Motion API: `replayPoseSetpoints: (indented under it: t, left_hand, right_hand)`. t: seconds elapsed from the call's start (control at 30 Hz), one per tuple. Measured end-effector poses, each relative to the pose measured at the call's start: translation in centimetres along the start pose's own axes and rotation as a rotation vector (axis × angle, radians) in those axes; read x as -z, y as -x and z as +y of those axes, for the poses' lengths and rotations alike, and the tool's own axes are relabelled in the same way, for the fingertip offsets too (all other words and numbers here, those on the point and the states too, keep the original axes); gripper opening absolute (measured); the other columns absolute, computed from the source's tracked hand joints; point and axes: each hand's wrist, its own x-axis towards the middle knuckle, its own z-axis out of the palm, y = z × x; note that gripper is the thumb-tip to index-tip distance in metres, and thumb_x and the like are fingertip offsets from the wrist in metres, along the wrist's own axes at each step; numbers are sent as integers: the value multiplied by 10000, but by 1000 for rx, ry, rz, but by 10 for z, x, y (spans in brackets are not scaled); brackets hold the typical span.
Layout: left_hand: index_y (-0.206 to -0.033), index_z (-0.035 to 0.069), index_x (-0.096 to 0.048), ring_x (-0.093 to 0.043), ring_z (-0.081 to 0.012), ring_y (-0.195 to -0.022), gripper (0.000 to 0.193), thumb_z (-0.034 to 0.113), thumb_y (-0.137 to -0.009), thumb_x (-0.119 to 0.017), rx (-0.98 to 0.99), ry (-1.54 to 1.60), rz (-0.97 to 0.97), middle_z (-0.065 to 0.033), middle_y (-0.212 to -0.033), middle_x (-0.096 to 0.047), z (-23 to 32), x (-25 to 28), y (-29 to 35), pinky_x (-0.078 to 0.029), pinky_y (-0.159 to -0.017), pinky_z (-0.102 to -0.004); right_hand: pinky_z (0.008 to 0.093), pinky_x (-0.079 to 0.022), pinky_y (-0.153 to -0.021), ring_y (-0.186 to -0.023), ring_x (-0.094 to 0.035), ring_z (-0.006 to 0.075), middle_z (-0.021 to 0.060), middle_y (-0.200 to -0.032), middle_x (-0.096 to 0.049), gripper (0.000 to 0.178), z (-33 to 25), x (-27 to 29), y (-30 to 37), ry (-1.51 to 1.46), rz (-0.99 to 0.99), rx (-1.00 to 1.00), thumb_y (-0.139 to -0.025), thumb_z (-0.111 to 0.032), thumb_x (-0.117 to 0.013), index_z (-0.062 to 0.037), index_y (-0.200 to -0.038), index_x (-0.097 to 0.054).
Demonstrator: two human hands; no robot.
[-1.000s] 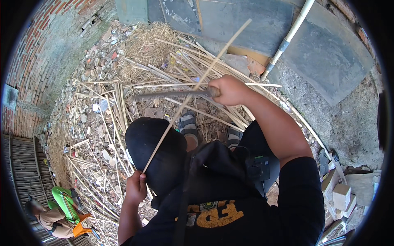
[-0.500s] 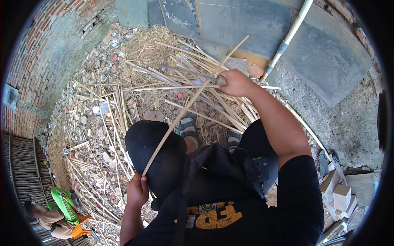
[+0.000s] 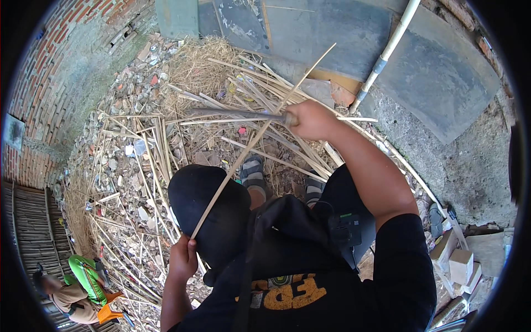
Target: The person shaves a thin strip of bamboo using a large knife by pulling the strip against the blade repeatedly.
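My left hand (image 3: pixel 183 257) is closed on the near end of a long, pale bamboo strip (image 3: pixel 239 162). The strip slants up and away to the right, passing over my bent left knee. Closed round the wooden handle of a machete (image 3: pixel 235 113), my right hand (image 3: pixel 312 120) is beside the strip's far half. The long dark blade points left and crosses the strip near the handle; whether its edge touches the strip I cannot tell. Below lie several more bamboo strips (image 3: pixel 315 160) in a loose pile round my sandalled feet.
Rubble and loose strips cover the ground (image 3: pixel 127 182) to the left. Dry straw (image 3: pixel 196 69) is heaped farther off. A pale pole (image 3: pixel 387 55) leans by grey panels (image 3: pixel 332 36). Another person (image 3: pixel 77 293) sits at lower left; wooden blocks (image 3: pixel 461 266) are at lower right.
My right hand has come slightly down and toward me with the machete, whose blade has swung from slanting up-left to nearly level. My left hand and the strip have hardly moved.
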Motion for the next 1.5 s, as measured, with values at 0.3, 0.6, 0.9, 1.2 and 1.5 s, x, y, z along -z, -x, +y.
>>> replayPoseSetpoints:
  t: [0.3,0.6,0.9,1.2,1.5]
  left_hand:
    - [-907,1,-558,-601,-422,-609,342,279,-1072,-446,-10,20,-12,-221,-657,-580,0,1,-4,-436,-564,-445]
    - [-916,-3,-560,-598,-373,-609,336,277,-1071,-458,-7,67,-34,-203,-667,-582,-5,1,-6,-442,-582,-424]
    - [-851,-2,-551,-599,-378,-594,362,275,-1067,-463,-3,74,-32,-199,-646,-587,-3,4,-3,-441,-568,-433]
    - [-866,-4,-569,-592,-307,-601,333,246,-1065,-476,5,116,-54,-180,-658,-587,-5,6,-5,-446,-590,-404]
    - [-849,-5,-553,-544,-226,-601,386,282,-1085,-447,76,172,-130,-145,-650,-562,-1,13,-10,-431,-589,-382]
  right_hand:
    - [444,-531,-732,-772,-685,340,182,-765,-669,227,24,10,-3,-47,62,-32,-797,-228,-736,-52,-928,-676]
    - [444,-543,-758,-822,-695,354,195,-857,-699,224,24,6,-3,-72,5,34,-781,-170,-713,-63,-977,-691]
    - [474,-537,-729,-763,-680,358,162,-795,-689,193,-23,3,9,83,-64,165,-752,-171,-708,-91,-926,-687]
    - [429,-535,-739,-777,-683,320,175,-810,-685,219,21,17,6,-137,24,-7,-785,-171,-711,-58,-972,-697]
    - [434,-538,-745,-785,-682,361,197,-823,-688,267,26,20,2,-157,29,-41,-777,-215,-747,-32,-963,-691]
